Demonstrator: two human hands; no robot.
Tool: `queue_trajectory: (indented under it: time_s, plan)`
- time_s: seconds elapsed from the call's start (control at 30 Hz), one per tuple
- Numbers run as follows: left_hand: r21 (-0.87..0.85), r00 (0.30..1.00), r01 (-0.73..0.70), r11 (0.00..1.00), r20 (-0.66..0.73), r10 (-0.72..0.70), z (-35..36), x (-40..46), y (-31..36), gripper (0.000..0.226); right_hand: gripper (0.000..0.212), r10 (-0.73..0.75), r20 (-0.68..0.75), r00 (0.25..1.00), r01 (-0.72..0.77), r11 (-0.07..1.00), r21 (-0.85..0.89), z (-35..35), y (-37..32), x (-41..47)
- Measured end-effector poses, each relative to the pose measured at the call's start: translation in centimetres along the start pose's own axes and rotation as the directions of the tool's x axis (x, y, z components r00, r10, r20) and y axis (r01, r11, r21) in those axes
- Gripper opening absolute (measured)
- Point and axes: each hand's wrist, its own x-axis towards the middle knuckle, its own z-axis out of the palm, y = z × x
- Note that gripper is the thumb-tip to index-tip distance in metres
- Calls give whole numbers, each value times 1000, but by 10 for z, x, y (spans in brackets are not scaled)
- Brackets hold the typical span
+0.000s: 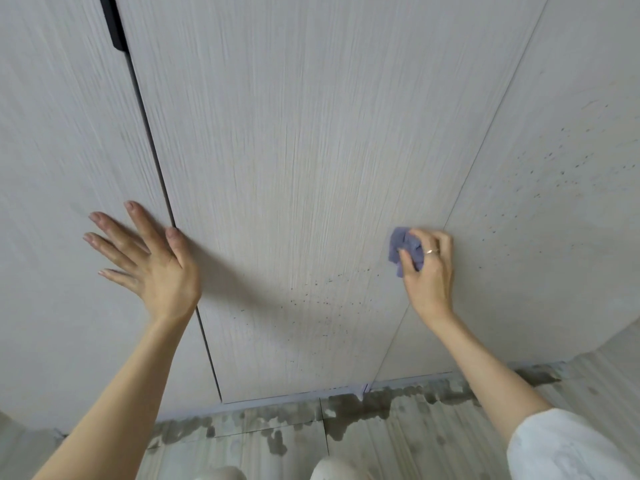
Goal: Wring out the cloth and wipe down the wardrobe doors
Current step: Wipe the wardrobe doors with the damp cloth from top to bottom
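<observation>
Gripping a bunched purple cloth (406, 249), the right hand (429, 271) presses it against the middle wardrobe door (294, 168), just beside the seam with the right-hand door (554, 202). The cloth is crumpled into a wad with no clear long axis; most of it pokes out above and to the left of the curled fingers, and a small tail hangs below the thumb. A ring (431, 251) shows on one finger of that hand, and a white sleeve (561, 448) covers the upper part of the arm. The left hand (149, 258) is spread wide, fingers straight and apart, and appears to lie flat on the left door (62, 202), its thumb at the dark gap between that door and the middle one; it holds nothing. Well above the left hand, a dark handle (112, 22) runs along the same gap. Dark specks (311, 299) dot the middle door between and below the two hands, and more specks scatter over the right-hand door, up and to the right of the cloth. Below both forearms, the floor (381, 445) along the foot of the doors carries wet, dark patches (367, 407).
</observation>
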Motion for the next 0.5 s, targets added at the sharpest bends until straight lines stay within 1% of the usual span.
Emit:
queue_trajectory:
  time_s: [0.03,0.1,0.2,0.27,0.33,0.4,0.43,0.47,0.5]
  plan:
    - [4,1000,-13,1000,3,13,1,0,-3,56,25,-9,-49,999,9,1000,8,0,-3,8]
    - [10,999,-43,999,1,43,1,1,-7,56,26,-59,-87,994,60,998,3,3,-3,11]
    - [12,997,-73,997,-18,73,2,0,-12,55,23,-180,-25,983,178,983,-41,15,13,-13]
    - [19,996,-78,997,-47,79,6,-2,-15,55,23,-222,100,970,229,971,-68,24,31,-42]
    - [26,994,-67,997,-79,69,12,-4,-18,53,25,-159,279,947,207,966,-152,32,56,-73]
    - [31,990,-57,998,-129,60,22,-10,-22,52,30,-125,489,863,250,947,-200,39,83,-102]
    - [21,988,-49,999,-144,52,24,-10,-21,52,26,-161,541,826,318,924,-210,41,91,-109]
    - [9,986,-46,999,-157,47,29,-12,-22,52,32,-182,557,811,325,930,-170,42,94,-115]
    - [-1,986,-38,999,-163,37,31,-13,-23,53,42,-215,524,824,338,929,-151,42,97,-115]
